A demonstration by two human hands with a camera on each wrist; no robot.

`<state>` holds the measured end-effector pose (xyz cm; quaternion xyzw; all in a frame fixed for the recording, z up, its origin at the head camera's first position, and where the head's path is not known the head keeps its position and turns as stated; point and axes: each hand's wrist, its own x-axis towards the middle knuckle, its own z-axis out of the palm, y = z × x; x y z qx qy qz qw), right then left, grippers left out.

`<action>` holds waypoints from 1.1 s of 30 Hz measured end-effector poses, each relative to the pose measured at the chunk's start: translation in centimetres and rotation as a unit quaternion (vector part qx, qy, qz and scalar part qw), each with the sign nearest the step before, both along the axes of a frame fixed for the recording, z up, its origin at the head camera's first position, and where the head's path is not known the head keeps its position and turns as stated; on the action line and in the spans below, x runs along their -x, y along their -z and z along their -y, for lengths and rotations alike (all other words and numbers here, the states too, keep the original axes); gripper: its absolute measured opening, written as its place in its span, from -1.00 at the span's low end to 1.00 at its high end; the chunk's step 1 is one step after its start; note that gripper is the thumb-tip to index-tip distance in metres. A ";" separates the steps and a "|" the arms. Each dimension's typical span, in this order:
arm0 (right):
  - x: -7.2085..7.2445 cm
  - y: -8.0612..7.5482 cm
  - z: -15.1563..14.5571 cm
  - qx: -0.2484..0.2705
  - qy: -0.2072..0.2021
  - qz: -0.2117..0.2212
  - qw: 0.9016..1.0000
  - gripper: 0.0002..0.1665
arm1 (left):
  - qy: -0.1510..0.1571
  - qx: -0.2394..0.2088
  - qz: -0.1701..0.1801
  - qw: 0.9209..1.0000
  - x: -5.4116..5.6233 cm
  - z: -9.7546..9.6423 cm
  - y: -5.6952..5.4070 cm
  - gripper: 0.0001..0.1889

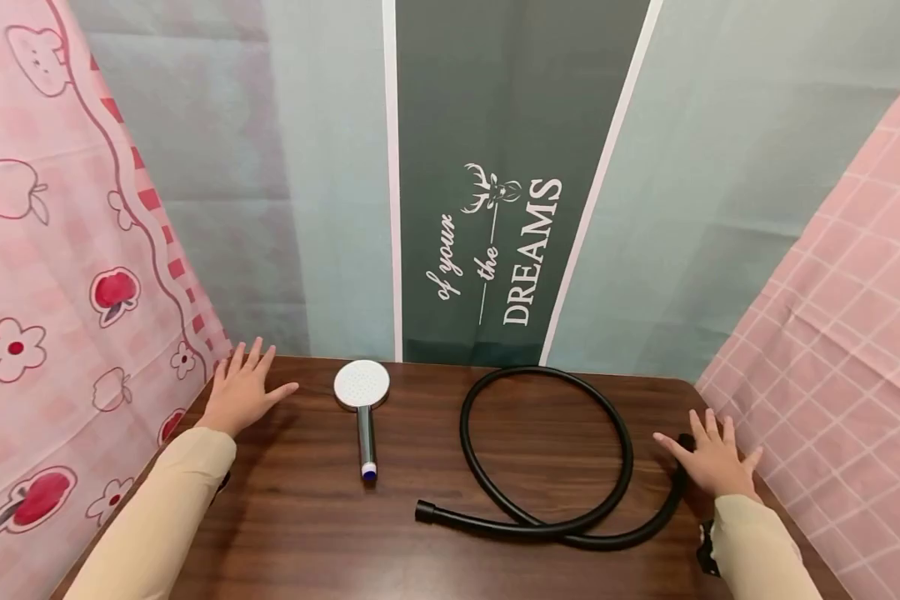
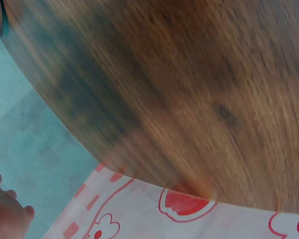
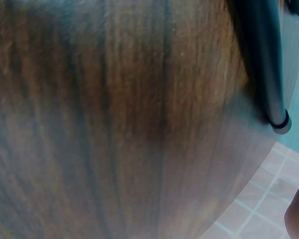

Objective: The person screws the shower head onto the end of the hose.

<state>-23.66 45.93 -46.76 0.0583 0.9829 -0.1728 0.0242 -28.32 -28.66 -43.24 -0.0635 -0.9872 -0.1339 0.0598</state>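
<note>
Just beside the spread-fingered right grip [image 1: 714, 463], contact unclear from above, one end of the black hose [image 1: 547, 529].

Handheld shower head [image 1: 364, 415], lower left of centre in the head view: round white spray face upward, dark glossy handle directed toward the lower edge, tip blue. Black shower hose [image 1: 547, 530], lower right of centre: laid in one loop, crossing itself, left end near the handle.

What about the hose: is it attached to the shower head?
No, the hose lies apart from the shower head, with bare table between them.
</note>
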 end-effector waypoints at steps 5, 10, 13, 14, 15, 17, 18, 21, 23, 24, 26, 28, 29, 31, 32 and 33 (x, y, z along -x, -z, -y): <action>0.2 0.0 0.8 0.003 -0.013 -0.003 1.000 0.27 | -0.008 -0.022 0.011 1.000 -0.1 -0.4 0.3 0.02; 0.8 -0.1 2.4 -0.004 -0.031 -0.030 0.999 0.26 | -0.007 -0.052 0.016 0.998 -0.2 -1.3 0.2 0.10; 1.3 -0.1 3.4 -0.010 -0.041 -0.048 0.998 0.24 | -0.005 -0.067 0.022 0.997 -0.1 -1.8 0.2 0.15; 1.4 -0.1 3.8 -0.010 -0.044 -0.051 0.998 0.23 | -0.005 -0.070 0.023 0.997 0.0 -1.9 0.3 0.17; 1.5 -0.1 4.1 -0.009 -0.047 -0.054 0.997 0.23 | -0.004 -0.073 0.025 0.997 0.0 -2.0 0.3 0.18; 1.6 -0.1 4.8 -0.005 -0.053 -0.056 0.997 0.23 | -0.002 -0.075 0.027 0.997 -0.1 -2.2 0.4 0.20; 1.6 -0.1 5.1 -0.003 -0.056 -0.055 0.997 0.23 | -0.002 -0.074 0.027 0.997 -0.1 -2.3 0.4 0.20; 1.5 -0.1 6.0 0.006 -0.061 -0.050 0.997 0.24 | -0.003 -0.072 0.025 0.997 -0.3 -2.5 0.7 0.21; 1.5 0.0 6.4 0.009 -0.064 -0.046 0.997 0.23 | -0.004 -0.072 0.024 0.997 -0.4 -2.6 0.9 0.21; 1.5 0.0 6.6 0.009 -0.065 -0.044 0.997 0.23 | -0.004 -0.073 0.024 0.997 -0.4 -2.6 0.9 0.21; 1.5 0.1 7.0 0.009 -0.067 -0.041 0.997 0.23 | -0.004 -0.078 0.026 0.997 -0.5 -2.7 1.1 0.22; 1.6 0.2 7.3 0.008 -0.069 -0.038 0.997 0.24 | -0.002 -0.084 0.026 0.996 -0.5 -2.8 1.1 0.22; 1.6 0.2 7.4 0.007 -0.069 -0.036 0.997 0.25 | 0.000 -0.087 0.025 0.996 -0.5 -3.0 1.1 0.22; 1.7 0.1 7.6 0.006 -0.072 -0.034 0.997 0.27 | 0.005 -0.088 0.021 0.996 -0.4 -3.2 1.1 0.19; 1.7 0.1 7.7 0.006 -0.074 -0.033 0.997 0.29 | 0.009 -0.088 0.018 0.996 -0.4 -3.4 1.1 0.17; 1.8 0.1 7.8 0.007 -0.075 -0.032 0.997 0.30 | 0.013 -0.088 0.016 0.996 -0.4 -3.5 1.1 0.15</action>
